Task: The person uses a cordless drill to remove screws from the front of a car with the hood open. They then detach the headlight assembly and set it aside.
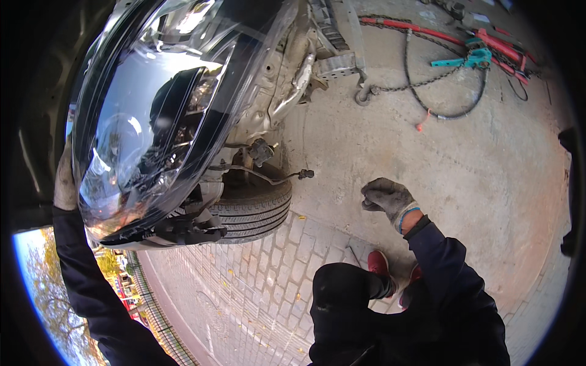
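Observation:
A large car headlight (131, 134) with a clear, glossy lens fills the upper left, close to me. My left hand (65, 180), in a grey glove, grips its outer left edge; the fingertips are hidden behind it. Over the concrete floor, my right hand (389, 198) hangs in a dirty grey glove, its fingers loosely curled with nothing in them. Below and right of the headlight is a car wheel's tire (256, 210). A loose cable with a black connector (306, 174) sticks out above the tire, beside another black part (261, 151).
Bare metal car structure (274, 79) stands right of the headlight. At the upper right lie a red jack-like tool (500, 49), a teal clamp (479, 58), a chain with a hook (364, 96) and a black hose (421, 100). Paving bricks (274, 268) meet the concrete near my red shoes (378, 263).

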Demonstrator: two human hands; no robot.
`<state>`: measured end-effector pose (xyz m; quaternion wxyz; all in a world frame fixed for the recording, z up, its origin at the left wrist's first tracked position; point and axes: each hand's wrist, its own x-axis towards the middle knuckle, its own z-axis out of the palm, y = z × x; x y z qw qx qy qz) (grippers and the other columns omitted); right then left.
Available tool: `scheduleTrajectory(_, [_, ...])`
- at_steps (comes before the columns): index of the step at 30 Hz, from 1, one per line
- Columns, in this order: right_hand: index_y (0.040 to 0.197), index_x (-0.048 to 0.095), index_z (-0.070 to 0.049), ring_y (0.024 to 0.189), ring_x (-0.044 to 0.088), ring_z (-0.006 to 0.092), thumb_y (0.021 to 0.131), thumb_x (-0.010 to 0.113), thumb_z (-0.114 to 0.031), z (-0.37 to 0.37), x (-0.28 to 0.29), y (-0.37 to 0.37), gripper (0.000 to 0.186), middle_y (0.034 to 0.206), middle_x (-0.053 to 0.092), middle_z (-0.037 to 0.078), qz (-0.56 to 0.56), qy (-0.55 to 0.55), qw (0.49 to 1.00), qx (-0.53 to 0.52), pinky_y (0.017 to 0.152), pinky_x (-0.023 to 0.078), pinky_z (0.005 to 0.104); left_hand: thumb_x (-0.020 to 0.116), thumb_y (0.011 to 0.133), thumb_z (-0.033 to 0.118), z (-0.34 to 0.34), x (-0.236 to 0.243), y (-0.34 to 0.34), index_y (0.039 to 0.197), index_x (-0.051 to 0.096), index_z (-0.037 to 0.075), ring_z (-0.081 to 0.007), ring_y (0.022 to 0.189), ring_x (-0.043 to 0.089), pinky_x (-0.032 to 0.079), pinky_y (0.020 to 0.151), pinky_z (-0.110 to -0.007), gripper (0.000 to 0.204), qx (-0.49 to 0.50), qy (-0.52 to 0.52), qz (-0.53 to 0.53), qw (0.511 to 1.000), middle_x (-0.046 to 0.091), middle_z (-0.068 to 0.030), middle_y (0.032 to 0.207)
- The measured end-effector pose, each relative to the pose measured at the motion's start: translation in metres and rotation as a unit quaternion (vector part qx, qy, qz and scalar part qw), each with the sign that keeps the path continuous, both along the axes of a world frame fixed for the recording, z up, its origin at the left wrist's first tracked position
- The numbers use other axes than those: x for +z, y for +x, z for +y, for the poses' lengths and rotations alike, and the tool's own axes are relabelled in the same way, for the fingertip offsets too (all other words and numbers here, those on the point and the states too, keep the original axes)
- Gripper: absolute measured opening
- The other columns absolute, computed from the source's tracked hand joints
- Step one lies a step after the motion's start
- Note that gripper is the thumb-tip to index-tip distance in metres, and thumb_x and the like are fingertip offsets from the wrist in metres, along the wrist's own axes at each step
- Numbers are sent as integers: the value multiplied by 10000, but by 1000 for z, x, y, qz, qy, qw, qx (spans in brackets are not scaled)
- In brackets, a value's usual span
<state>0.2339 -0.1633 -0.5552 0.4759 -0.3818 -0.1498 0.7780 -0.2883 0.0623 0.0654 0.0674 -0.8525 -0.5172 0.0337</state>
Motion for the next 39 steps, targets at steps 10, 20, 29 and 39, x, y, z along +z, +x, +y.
scheduleTrajectory(10, [1284, 710, 6, 975, 732, 179, 1024, 683, -42, 100, 96, -70, 267, 1197, 734, 85, -60, 393, 916, 47, 909, 641, 350, 434, 1127, 584, -73, -67, 112, 1532, 550, 32, -251, 1317, 572, 420, 1154, -359, 694, 21, 163, -106, 981, 639, -153, 1415])
scheduleTrajectory(20, [1200, 745, -20, 910, 768, 163, 1050, 655, -172, 129, 198, -136, 232, 1025, 778, 82, -112, 457, 877, 100, 800, 618, 286, 433, 1146, 405, -160, -143, 129, 1547, 544, 120, -304, 1364, 604, 463, 1179, -402, 505, -84, 377, -22, 922, 633, -170, 1474])
scheduleTrajectory(29, [1029, 666, 37, 909, 742, 320, 949, 635, -41, 167, 190, -189, 116, 973, 722, 159, 167, 372, 875, 262, 908, 613, 497, 597, 1079, 492, -156, -145, 123, 1426, 613, -33, -405, 1336, 603, 467, 1136, -468, 629, -40, 282, -229, 931, 643, -268, 1429])
scheduleTrajectory(39, [795, 552, -14, 715, 635, 439, 826, 581, -30, 164, 207, -199, 45, 735, 568, 203, 236, 276, 895, 260, 836, 562, 731, 356, 1157, 535, -153, -142, 119, 1585, 512, 156, -373, 1443, 538, 398, 1251, -439, 592, -62, 392, 26, 918, 586, -179, 1547])
